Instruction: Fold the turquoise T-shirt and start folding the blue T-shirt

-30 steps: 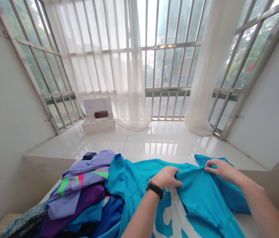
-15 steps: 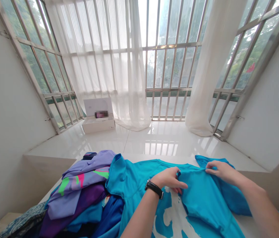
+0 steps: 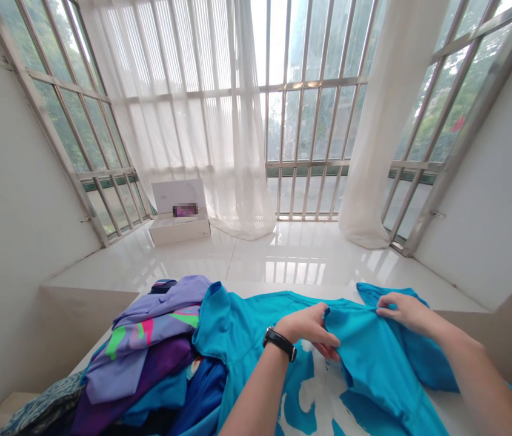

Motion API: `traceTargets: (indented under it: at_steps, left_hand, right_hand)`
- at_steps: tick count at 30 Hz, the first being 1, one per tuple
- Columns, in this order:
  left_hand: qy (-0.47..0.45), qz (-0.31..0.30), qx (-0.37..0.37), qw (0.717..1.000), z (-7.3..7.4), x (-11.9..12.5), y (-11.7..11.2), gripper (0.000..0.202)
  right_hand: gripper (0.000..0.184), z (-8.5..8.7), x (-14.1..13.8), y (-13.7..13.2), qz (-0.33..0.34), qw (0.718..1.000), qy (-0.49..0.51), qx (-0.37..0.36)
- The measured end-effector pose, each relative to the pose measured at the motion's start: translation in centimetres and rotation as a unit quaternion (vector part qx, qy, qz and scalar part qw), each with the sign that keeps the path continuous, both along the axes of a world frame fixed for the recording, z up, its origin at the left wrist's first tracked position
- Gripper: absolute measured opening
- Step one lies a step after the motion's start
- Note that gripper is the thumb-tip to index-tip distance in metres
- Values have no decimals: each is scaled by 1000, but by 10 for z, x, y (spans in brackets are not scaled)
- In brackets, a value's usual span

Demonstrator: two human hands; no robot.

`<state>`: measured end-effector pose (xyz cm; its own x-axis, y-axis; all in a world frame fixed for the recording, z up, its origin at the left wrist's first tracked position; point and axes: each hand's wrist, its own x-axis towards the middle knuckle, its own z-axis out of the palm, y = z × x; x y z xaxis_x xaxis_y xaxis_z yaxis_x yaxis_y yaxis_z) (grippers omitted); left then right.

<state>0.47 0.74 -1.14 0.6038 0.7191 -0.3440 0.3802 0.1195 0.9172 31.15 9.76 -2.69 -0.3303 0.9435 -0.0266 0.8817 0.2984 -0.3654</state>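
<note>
My left hand [image 3: 309, 330] pinches the edge of a folded-over layer of a turquoise T-shirt [image 3: 369, 357], with a black wristwatch [image 3: 280, 343] on its wrist. My right hand [image 3: 405, 313] grips the same shirt's upper edge further right. The shirt lies spread on a white surface, and a large white print shows below the fold. Left of it rises a heap of folded and crumpled clothes [image 3: 142, 345] in lilac, purple and blue, touching the shirt's sleeve.
Behind the bed-like surface is a glossy white tiled ledge [image 3: 283, 260]. A white open box [image 3: 179, 227] stands on it, before sheer curtains [image 3: 183, 109] and barred windows. Pale walls close both sides. A patterned cloth [image 3: 42, 409] lies at lower left.
My left hand has shifted slightly right and down, drawing the turquoise fold with it and showing more fingers beneath. My right hand has barely moved.
</note>
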Motion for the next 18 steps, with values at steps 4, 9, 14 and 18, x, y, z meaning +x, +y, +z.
traceTargets:
  at_steps: [4, 9, 14, 18]
  left_hand:
    - [8, -28, -20, 999, -7, 0, 2, 94]
    - [100, -24, 45, 994, -14, 0, 5, 77]
    - [98, -11, 45, 994, -15, 2, 4, 74]
    - [101, 36, 83, 991, -13, 5, -2, 63]
  right_hand:
    - [34, 2, 0, 1, -4, 1000, 0, 8]
    - [37, 37, -15, -16, -16, 998, 18, 65]
    - [42, 70, -32, -75, -9, 994, 31, 102]
    - [47, 52, -26, -142, -40, 997, 20, 60]
